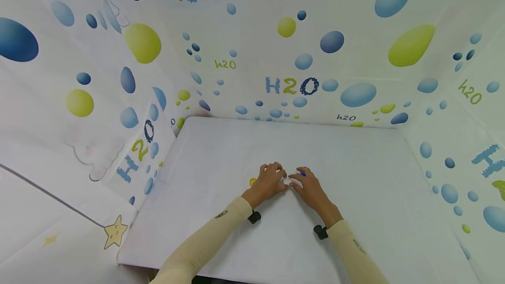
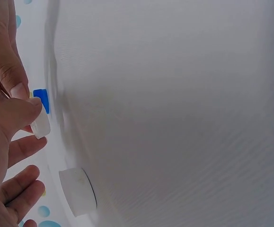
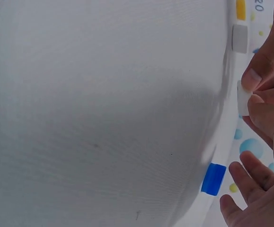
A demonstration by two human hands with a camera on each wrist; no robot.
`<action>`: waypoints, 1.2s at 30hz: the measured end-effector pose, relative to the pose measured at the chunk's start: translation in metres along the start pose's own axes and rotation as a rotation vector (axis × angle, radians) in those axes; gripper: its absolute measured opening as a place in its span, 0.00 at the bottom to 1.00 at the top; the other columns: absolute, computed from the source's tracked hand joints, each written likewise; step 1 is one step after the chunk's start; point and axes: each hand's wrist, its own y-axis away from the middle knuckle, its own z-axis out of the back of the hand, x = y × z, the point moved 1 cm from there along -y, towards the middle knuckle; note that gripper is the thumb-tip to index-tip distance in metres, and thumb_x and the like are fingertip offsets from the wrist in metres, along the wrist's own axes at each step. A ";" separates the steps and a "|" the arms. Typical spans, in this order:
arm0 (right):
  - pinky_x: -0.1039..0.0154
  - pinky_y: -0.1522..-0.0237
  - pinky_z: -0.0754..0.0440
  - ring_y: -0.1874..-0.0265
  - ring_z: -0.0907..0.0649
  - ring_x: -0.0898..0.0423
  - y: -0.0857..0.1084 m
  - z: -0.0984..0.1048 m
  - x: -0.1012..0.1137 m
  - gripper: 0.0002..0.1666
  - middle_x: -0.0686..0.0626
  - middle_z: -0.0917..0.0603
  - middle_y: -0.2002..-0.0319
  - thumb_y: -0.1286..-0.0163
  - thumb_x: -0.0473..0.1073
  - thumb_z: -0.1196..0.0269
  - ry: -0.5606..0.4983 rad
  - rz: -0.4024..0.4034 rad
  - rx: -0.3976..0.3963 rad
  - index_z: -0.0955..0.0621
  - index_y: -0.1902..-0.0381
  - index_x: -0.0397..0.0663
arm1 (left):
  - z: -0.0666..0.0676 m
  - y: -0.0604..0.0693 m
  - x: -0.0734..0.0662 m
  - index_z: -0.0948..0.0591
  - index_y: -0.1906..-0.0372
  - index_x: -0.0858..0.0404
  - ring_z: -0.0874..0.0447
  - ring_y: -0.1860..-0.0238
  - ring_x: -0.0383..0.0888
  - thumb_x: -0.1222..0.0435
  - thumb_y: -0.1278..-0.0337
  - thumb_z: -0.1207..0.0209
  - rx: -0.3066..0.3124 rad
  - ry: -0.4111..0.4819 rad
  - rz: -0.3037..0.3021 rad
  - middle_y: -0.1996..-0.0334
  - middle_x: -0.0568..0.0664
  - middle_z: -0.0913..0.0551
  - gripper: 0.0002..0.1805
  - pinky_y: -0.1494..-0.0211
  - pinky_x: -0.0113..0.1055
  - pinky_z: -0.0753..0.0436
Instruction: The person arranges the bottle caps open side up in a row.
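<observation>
Both hands meet over the middle of the table around a small white piece (image 1: 287, 181), a short band with a rounded edge. My left hand (image 1: 270, 180) pinches it between thumb and fingers (image 2: 25, 150). From the other side my right hand (image 1: 309, 189) pinches it too; its thumb (image 3: 264, 111) lies along the piece. Beside the left hand stands a short white cylinder (image 2: 76, 193), with a yellow ring (image 1: 252, 182) near it. A blue ring-like piece (image 3: 214, 179) lies by the right hand's fingers. Fingers hide much of the white piece.
A white cloth covers the table (image 1: 221, 152). Printed white sheets (image 1: 252, 34) with blue and green drops rise at the back and sides. A small black device (image 1: 254, 217) sits at the left wrist, another black device (image 1: 321, 232) at the right.
</observation>
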 end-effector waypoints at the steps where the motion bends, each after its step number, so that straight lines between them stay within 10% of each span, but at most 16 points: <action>1: 0.33 0.33 0.25 0.31 0.24 0.30 0.000 0.000 0.000 0.18 0.32 0.25 0.31 0.25 0.43 0.31 0.006 0.008 -0.005 0.14 0.40 0.45 | 0.000 0.000 0.000 0.17 0.44 0.51 0.24 0.35 0.50 0.47 0.30 0.34 0.003 0.004 0.001 0.39 0.48 0.25 0.19 0.28 0.53 0.32; 36: 0.29 0.40 0.30 0.33 0.23 0.34 0.001 -0.004 0.003 0.15 0.37 0.22 0.33 0.31 0.43 0.26 0.156 0.041 -0.052 0.11 0.47 0.50 | -0.004 0.001 0.001 0.15 0.44 0.50 0.23 0.38 0.49 0.47 0.32 0.32 0.000 0.012 -0.007 0.41 0.48 0.24 0.19 0.29 0.52 0.32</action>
